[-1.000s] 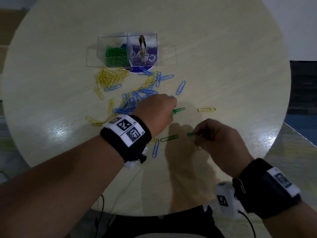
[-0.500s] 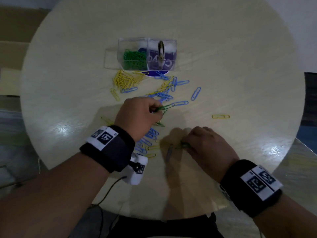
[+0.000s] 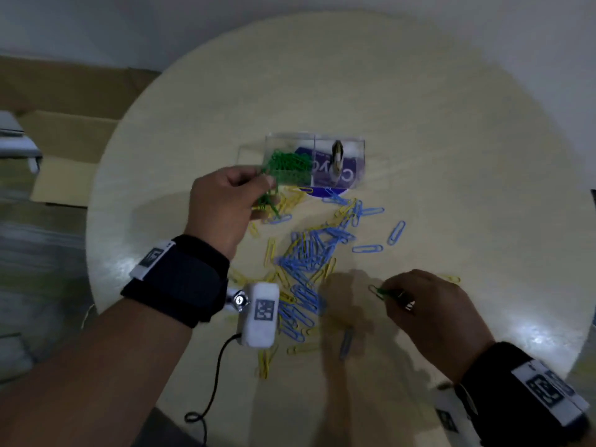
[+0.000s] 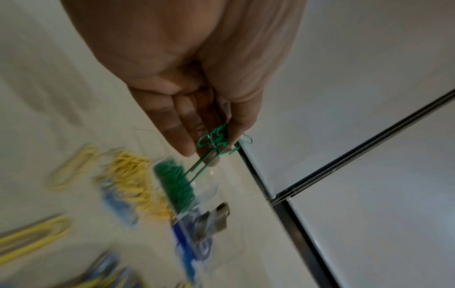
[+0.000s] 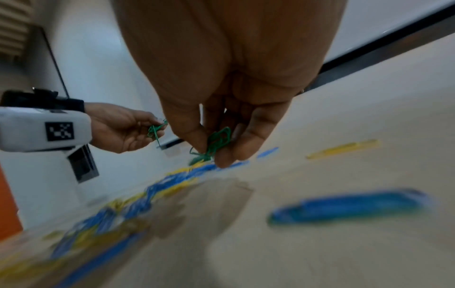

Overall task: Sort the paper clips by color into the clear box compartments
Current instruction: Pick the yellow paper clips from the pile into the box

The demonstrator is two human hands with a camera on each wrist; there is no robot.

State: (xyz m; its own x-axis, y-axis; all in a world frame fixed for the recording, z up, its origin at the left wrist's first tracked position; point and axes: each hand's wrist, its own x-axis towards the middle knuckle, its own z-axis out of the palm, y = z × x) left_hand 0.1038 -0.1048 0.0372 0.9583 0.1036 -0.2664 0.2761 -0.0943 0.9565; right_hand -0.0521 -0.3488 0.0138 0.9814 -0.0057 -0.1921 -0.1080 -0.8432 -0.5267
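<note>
The left hand (image 3: 225, 201) pinches a bunch of green paper clips (image 4: 214, 145) just left of and near the clear box (image 3: 314, 162), whose left compartment holds the green pile, while the right hand (image 3: 429, 304), farther off, pinches more green clips (image 5: 218, 141) above the tabletop (image 3: 451, 156).

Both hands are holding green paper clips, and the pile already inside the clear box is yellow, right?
Not quite. Both hands, left and right, do hold green paper clips, but the pile in the clear box is green, not yellow. The head view shows it.
</note>
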